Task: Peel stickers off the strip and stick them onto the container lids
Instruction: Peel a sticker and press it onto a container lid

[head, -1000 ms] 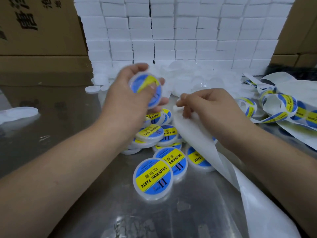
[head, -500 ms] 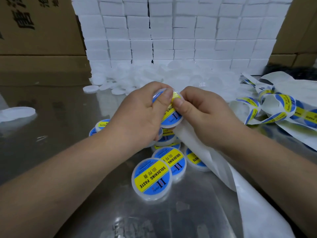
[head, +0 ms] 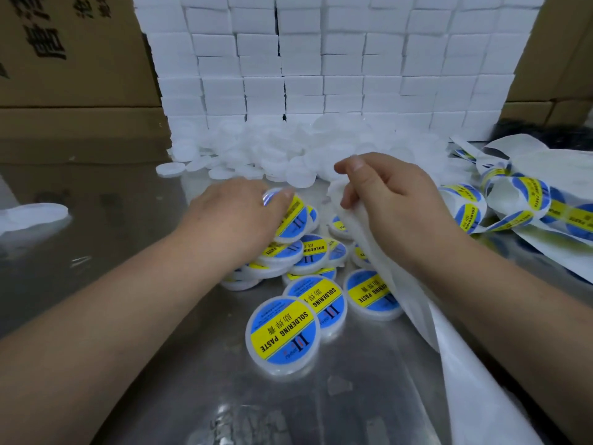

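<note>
Left hand (head: 237,216) is palm down on the top labelled lid (head: 293,220) of the pile. Its fingers curl over the lid's far rim and grip it. The lid is tilted and leans on the ones below.

Right hand (head: 398,213) is just right of it, fingers curled tight round the white backing strip (head: 475,390), thumb on top. The strip runs from that fist down past the bench's near-right corner and covers part of one lid on the way. No sticker is visible in the fingers; what's under the fist can't be made out.

Pile of labelled lids (head: 309,252) sits mid-bench between the two hands, overlapping each other, blue/yellow stickers up. The nearest lid (head: 282,335) lies flat towards the near edge, touching the one behind it.

Sticker strip (head: 532,200) with unpeeled stickers is looped loosely along the right edge of the bench (head: 112,220), well apart from the pile.

Blank lids (head: 272,155) are heaped along the back edge, against a wall of stacked white boxes (head: 321,75). Cardboard boxes (head: 70,59) stand at the back-left corner.
</note>
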Demonstrator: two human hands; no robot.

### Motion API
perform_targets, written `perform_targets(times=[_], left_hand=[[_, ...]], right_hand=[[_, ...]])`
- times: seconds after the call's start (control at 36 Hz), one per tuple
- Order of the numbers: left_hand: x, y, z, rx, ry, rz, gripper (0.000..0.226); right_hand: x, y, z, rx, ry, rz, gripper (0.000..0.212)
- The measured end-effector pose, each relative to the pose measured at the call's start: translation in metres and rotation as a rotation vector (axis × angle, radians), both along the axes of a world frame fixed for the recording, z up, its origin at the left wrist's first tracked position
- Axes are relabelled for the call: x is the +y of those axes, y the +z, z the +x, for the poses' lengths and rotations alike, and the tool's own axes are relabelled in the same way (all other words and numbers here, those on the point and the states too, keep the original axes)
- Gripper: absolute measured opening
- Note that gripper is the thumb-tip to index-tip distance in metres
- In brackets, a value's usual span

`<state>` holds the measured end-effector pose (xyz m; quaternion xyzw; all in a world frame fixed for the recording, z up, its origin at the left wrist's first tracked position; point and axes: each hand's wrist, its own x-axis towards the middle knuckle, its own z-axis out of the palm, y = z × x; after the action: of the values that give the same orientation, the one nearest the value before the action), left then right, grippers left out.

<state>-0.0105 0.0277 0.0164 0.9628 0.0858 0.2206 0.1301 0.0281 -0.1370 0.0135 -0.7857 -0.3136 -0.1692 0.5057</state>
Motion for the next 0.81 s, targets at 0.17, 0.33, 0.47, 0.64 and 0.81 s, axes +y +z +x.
perform_targets(times=[0.17,0.33,0.47,0.64,0.81], left_hand=[[0.005,-0.001,0.005,0.064,0.090,0.004,0.055],[-0.013,0.007,-0.013,-0.181,-0.340,-0.512,0.018],[-0.017,0.012,-0.016,-0.120,-0.490,-0.860,0.026],[-0.014,0.014,-0.017,-0.077,-0.699,-1.314,0.047],[-0.013,0.018,-0.020,-0.149,-0.710,-1.435,0.063]], right_hand=[[0.002,0.002,-0.003,0.031,0.139,0.064,0.014],[0.003,0.003,-0.008,-0.038,0.293,0.159,0.043],[0.003,0.004,-0.011,-0.026,0.398,0.203,0.050],[0.002,0.007,-0.017,0.067,0.535,0.195,0.047],[0.000,0.008,-0.024,0.124,0.558,0.222,0.023]])
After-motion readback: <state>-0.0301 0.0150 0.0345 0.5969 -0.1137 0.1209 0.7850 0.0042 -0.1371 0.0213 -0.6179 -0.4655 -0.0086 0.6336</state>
